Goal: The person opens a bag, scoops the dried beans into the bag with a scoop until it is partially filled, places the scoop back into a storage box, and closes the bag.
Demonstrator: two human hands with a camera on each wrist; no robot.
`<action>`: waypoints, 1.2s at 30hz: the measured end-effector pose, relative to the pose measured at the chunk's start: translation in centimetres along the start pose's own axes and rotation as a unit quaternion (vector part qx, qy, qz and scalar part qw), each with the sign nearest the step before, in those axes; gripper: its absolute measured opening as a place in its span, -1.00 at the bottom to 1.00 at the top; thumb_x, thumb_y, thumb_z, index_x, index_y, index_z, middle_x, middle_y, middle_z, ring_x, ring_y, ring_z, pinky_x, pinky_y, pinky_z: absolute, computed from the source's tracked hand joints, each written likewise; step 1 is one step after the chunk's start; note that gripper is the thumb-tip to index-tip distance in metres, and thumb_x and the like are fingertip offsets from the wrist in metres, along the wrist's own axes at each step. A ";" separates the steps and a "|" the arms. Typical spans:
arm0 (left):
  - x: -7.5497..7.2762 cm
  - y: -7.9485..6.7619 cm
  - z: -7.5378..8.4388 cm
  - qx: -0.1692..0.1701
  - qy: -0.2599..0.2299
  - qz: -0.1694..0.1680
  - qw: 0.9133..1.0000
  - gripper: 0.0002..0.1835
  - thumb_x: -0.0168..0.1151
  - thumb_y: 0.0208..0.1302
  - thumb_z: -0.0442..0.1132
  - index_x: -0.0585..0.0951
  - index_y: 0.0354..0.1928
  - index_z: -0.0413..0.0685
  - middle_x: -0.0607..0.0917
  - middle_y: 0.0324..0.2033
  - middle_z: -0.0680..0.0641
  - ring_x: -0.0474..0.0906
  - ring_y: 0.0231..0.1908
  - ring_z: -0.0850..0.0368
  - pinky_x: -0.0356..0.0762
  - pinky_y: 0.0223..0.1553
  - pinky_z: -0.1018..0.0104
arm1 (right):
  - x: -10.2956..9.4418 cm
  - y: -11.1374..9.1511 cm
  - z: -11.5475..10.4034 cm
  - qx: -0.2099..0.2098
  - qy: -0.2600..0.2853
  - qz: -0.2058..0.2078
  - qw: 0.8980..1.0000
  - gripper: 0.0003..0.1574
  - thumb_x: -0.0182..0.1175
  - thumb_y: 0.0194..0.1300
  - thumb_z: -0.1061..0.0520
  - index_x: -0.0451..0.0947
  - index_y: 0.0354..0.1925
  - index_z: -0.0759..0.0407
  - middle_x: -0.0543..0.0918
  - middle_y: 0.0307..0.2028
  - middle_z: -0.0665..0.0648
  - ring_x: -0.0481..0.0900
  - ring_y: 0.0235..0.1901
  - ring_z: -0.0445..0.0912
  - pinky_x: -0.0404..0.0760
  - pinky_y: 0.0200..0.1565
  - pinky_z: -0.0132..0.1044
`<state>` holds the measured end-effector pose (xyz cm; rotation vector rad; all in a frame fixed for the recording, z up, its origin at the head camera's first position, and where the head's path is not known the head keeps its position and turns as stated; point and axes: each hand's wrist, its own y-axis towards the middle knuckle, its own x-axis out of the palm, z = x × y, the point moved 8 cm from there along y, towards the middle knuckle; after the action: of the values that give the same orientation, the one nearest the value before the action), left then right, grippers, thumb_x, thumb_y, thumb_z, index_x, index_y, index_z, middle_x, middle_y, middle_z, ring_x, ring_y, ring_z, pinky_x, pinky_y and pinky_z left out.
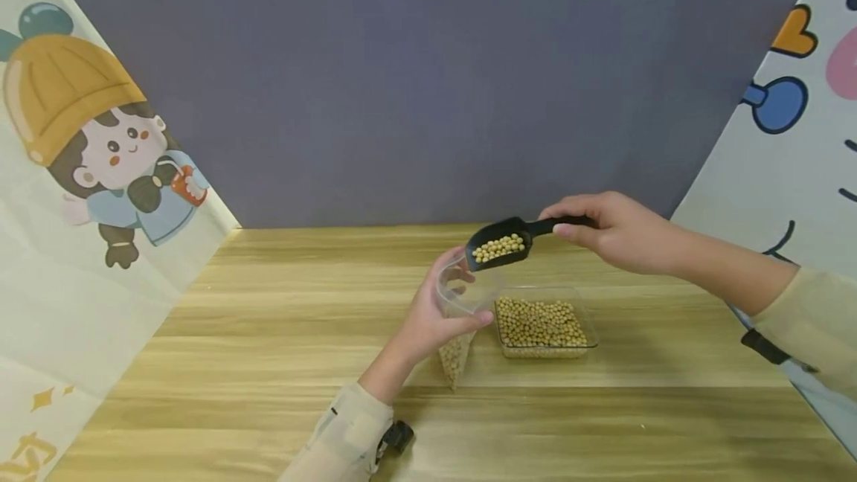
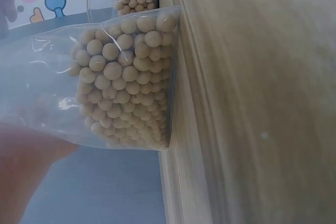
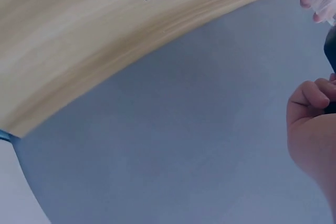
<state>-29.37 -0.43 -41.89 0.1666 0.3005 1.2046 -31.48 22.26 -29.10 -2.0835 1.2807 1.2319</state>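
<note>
My right hand (image 1: 619, 235) grips the handle of a black scoop (image 1: 532, 227) that carries a load of yellow soybeans (image 1: 498, 248). The scoop's front lip is over the rim of a clear plastic bag (image 1: 450, 302). Around the bag's wide mouth curls my left hand (image 1: 428, 318), thumb on the near side and fingers on the far side. In the left wrist view, soybeans (image 2: 123, 85) fill the bag's lower part, and its bottom is at the tabletop. The right wrist view catches the right hand (image 3: 315, 124) only at its edge, with little of the scoop showing.
A clear rectangular container (image 1: 545, 352) of soybeans stands on the wooden table (image 1: 301, 363), just right of the bag. Behind the table rises a grey wall panel (image 1: 428, 88). Printed cartoon sheets flank it on the left and right.
</note>
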 end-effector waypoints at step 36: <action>-0.1 0.2 1.1 0.064 -0.054 0.024 0.996 0.04 0.64 0.12 -0.18 0.26 0.58 -0.20 0.50 0.26 -0.19 0.48 0.27 -0.21 0.39 0.47 -0.40 | -3.7 -3.4 2.1 0.016 -0.086 0.045 0.995 -0.58 0.12 0.65 0.11 0.60 0.35 0.12 0.64 -0.25 0.08 0.22 -0.66 -0.18 0.30 -0.51 -0.29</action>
<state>-29.25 -0.44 -40.82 0.3505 0.2815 1.2187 -30.32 27.34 -27.45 -1.8708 1.3190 1.3867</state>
